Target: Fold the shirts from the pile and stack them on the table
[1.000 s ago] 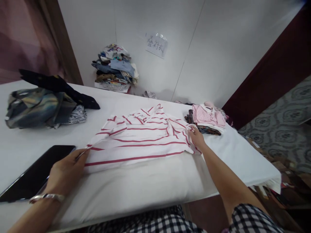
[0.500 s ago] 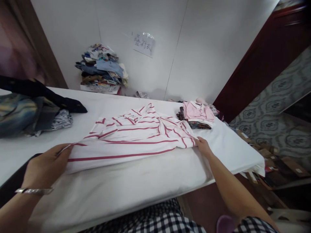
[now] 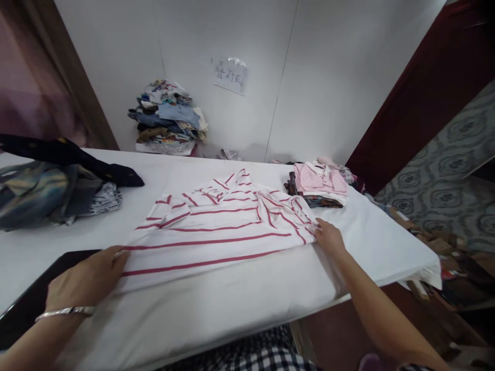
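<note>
A white shirt with red stripes (image 3: 216, 226) lies across the table in front of me, its sleeves folded in over the body and its collar pointing to the far side. My left hand (image 3: 91, 275), with a silver bangle at the wrist, pinches the left end of the shirt near the table's front. At the other end, my right hand (image 3: 328, 237) grips the shirt's edge between thumb and fingers. The cloth stretches fairly flat between both hands, with some creases around the folded sleeves.
Folded clothes with a pink shirt on top (image 3: 320, 180) sit at the back right of the white table (image 3: 382, 242). Dark and denim garments (image 3: 58, 180) lie at left. A tall clothes pile (image 3: 170, 118) stands by the wall, beside a paper sign (image 3: 231, 76). Boxes (image 3: 441, 246) lie at right.
The left end of the shirt has come down onto the table and lies flatter. My left hand has shifted slightly right; both hands keep their hold. The view has tilted a little.
</note>
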Demonstrator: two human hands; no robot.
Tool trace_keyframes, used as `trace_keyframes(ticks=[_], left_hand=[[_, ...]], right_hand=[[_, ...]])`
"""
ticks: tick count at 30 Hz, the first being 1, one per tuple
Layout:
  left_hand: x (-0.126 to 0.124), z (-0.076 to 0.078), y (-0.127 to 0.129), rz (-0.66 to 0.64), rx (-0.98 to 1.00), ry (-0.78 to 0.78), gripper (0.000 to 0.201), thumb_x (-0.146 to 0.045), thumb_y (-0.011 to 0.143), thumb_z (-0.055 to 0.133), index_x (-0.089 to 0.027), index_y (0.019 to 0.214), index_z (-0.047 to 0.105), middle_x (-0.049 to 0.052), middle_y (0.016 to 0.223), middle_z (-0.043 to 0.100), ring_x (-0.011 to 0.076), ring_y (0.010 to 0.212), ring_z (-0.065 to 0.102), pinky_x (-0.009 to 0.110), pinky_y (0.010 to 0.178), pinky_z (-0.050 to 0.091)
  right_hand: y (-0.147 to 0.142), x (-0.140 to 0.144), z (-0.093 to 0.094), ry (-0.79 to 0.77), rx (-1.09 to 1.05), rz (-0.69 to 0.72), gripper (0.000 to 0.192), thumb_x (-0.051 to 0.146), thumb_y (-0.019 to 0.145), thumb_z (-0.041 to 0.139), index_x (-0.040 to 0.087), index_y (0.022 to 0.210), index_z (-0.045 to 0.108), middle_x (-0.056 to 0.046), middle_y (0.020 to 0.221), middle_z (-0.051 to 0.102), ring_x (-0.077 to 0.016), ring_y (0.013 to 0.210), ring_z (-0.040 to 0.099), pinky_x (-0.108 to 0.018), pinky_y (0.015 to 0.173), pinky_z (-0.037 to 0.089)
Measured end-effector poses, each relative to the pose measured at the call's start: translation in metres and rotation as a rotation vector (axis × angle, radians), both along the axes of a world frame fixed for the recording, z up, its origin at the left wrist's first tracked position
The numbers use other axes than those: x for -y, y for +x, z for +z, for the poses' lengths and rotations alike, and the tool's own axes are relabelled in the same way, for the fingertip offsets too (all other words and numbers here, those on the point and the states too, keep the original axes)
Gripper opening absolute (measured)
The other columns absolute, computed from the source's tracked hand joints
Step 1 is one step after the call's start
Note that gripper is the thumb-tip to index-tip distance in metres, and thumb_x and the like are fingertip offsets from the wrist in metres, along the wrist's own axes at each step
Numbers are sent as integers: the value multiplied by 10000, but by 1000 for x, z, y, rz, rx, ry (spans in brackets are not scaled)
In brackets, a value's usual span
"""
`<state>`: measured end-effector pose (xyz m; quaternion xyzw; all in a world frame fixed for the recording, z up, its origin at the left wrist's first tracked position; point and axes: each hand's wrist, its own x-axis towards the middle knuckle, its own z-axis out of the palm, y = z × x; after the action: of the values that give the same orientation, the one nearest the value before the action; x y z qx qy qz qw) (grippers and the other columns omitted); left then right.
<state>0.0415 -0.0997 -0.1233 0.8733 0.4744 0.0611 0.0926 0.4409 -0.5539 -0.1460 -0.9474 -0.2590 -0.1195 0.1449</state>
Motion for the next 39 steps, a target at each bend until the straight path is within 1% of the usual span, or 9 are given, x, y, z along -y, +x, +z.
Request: trace_keyframes(ticks=[4, 8, 13, 17, 20, 23, 29, 35, 39], left_hand=[[11, 15, 25, -137, 51, 201, 472, -481, 883, 297, -233, 1078, 648, 103, 1156, 691, 317, 1006, 653, 439, 794, 510], [44, 26, 91, -424, 169, 249, 441, -425, 931, 308, -208, 1123, 640, 89, 1148, 685, 277, 973, 659, 389, 749, 515], [99, 38, 199, -774, 230, 155, 336, -346, 940, 384, -225, 1105, 650, 60, 1107, 695, 213, 957, 655, 336, 782, 513], [146, 45, 280, -950, 234, 148, 310, -298, 927, 452, -239, 1176, 628, 63, 1167, 663, 212, 1054, 617, 340, 868, 497], [177, 46, 329, -1076, 128, 126, 328, -259, 873, 540, -235, 1187, 632, 88, 1223, 626, 237, 1133, 569, 369, 942, 469], [195, 44, 363, -1128, 8, 85, 240, -223, 800, 610, -227, 1016, 714, 96, 1152, 659, 266, 1161, 548, 390, 982, 437], [185, 56, 386, -997, -86, -84, 275, -372, 852, 525, -211, 887, 745, 52, 937, 736, 200, 893, 651, 281, 766, 498], [173, 63, 372, -945, -112, -177, 184, -332, 752, 643, -212, 850, 741, 18, 856, 751, 159, 763, 657, 223, 656, 486], [183, 53, 361, -973, -8, -145, 344, -509, 796, 616, -190, 819, 742, 53, 815, 747, 171, 710, 661, 256, 635, 498]], right_hand=[[-27, -15, -2, 203, 122, 357, 256, 198, 885, 443, 199, 1040, 647, -105, 1048, 682, -248, 1013, 607, -393, 905, 461], [-40, -43, -5, 182, -57, 652, 230, 193, 899, 468, 231, 1034, 650, -63, 1018, 684, -199, 965, 611, -343, 863, 489], [-32, -62, -16, 138, -70, 613, 247, 191, 896, 486, 219, 1018, 699, -80, 975, 648, -198, 923, 589, -332, 789, 486], [-28, -62, -23, 198, -84, 606, 250, 210, 910, 490, 249, 1015, 714, -71, 967, 640, -195, 923, 583, -326, 779, 487], [-28, -61, -24, 252, -106, 624, 247, 201, 897, 503, 261, 1016, 711, -64, 963, 645, -197, 932, 585, -335, 806, 491], [-27, -61, -24, 272, -134, 629, 247, 191, 886, 506, 256, 1011, 709, -65, 971, 646, -197, 925, 587, -336, 807, 489], [-26, -59, -23, 233, -160, 618, 282, 189, 882, 499, 250, 1086, 685, -68, 1004, 632, -204, 941, 574, -343, 830, 479], [-28, -61, -23, 173, -128, 554, 480, 206, 883, 483, 262, 1359, 514, -86, 1097, 628, -234, 1014, 560, -377, 875, 465], [-29, -63, -23, 172, -100, 547, 478, 200, 883, 474, 247, 1357, 519, -93, 1065, 632, -234, 995, 565, -372, 867, 470]])
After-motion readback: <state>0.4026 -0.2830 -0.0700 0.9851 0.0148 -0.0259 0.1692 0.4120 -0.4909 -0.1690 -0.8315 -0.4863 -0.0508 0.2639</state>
